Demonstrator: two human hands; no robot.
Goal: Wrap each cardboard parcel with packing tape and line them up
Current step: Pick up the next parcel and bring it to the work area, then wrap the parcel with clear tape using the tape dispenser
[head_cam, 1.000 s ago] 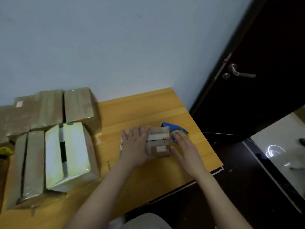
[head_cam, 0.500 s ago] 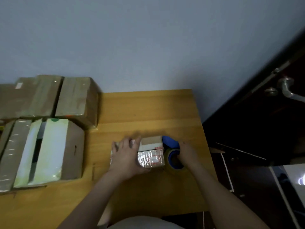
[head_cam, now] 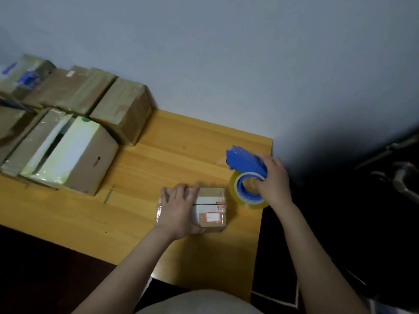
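A small cardboard parcel (head_cam: pixel 212 209) with a red-framed label lies on the wooden table (head_cam: pixel 158 168) near its right end. My left hand (head_cam: pixel 179 209) lies flat over the parcel's left half, fingers spread, holding it down. My right hand (head_cam: pixel 273 180) grips a blue tape dispenser (head_cam: pixel 246 164) carrying a roll of clear packing tape (head_cam: pixel 247 193), lifted just right of and behind the parcel. Taped parcels stand lined up at the left: a large one with a pale label (head_cam: pixel 74 155) and a brown one (head_cam: pixel 123 114) behind it.
More taped boxes (head_cam: pixel 68 89) sit in rows along the wall at the far left. The table's right edge (head_cam: pixel 263 200) runs just beyond the dispenser, with a dark door and its metal handle (head_cam: pixel 399 177) to the right. The wall stands close behind the table.
My right hand has lifted the tape dispenser up and away to the right of the parcel. My left hand stays on the parcel. The view has tilted and shifted.
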